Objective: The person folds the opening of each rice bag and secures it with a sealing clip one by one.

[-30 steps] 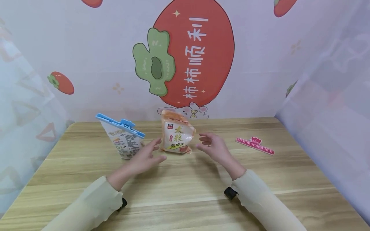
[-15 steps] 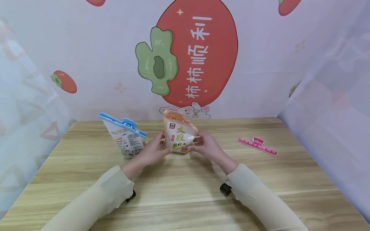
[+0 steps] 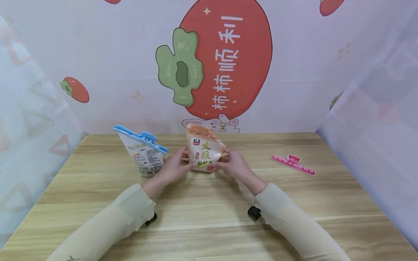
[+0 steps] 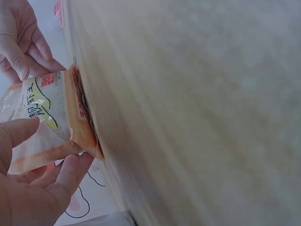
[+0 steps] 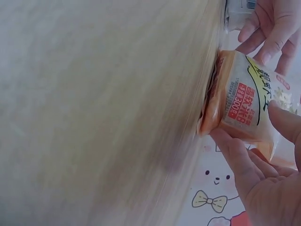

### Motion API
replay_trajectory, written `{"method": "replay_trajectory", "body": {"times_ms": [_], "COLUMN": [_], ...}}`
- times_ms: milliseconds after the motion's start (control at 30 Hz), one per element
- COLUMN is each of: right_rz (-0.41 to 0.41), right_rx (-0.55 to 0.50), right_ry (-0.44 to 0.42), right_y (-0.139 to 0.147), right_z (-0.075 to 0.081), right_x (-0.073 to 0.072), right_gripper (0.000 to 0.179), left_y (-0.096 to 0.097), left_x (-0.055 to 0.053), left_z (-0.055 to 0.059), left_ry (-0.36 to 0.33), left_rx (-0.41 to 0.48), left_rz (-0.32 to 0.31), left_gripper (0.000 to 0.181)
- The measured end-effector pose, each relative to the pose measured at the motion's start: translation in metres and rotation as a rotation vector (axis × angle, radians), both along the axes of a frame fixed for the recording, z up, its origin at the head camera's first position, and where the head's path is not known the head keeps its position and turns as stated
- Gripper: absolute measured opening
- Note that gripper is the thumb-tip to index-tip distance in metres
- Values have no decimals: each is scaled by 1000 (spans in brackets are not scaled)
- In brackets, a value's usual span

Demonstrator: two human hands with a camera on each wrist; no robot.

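A small orange-and-white bag of rice (image 3: 205, 154) stands upright near the back of the wooden table. My left hand (image 3: 174, 166) grips its left side, thumb in front and fingers curling behind. From the opposite side my right hand (image 3: 236, 166) holds it the same way, its thumb low on the printed front. In the left wrist view the bag's orange bottom edge (image 4: 84, 115) is right at the tabletop. The right wrist view shows a red label (image 5: 241, 104) on the bag's lower front. Parts of the fingers behind the bag are hidden.
Left of the bag stands a white printed pouch (image 3: 147, 159), its top held by a long blue sealing clip (image 3: 140, 138). A pink sealing clip (image 3: 292, 165) lies on the table (image 3: 202, 224) at the right. A patterned backdrop (image 3: 124, 65) rises behind the table's far edge.
Both hands have moved inward from beside the bag of rice and taken hold of its two sides. The clipped pouch and the pink clip stay in place on the table.
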State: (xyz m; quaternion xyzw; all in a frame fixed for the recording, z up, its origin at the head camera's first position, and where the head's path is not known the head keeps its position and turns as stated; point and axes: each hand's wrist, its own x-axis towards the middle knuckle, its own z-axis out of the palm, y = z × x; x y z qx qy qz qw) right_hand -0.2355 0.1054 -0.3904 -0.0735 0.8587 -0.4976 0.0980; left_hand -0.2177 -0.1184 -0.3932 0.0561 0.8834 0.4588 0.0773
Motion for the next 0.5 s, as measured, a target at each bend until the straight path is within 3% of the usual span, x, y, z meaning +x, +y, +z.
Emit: {"method": "replay_trajectory", "body": {"times_ms": [233,500], "right_rz": [-17,2], "right_rx": [13,75], "right_ry": [-21,22], "right_y": [4,7], "right_z": [1,2], "right_x": [-1,2], "right_gripper": [53,49], "left_y": [8,8], "left_x": [4,12], "left_z": [4,6], "left_ry": [6,-11], "left_rx": [-52,-119], "left_rz": [21,14], "left_gripper": [58,58]}}
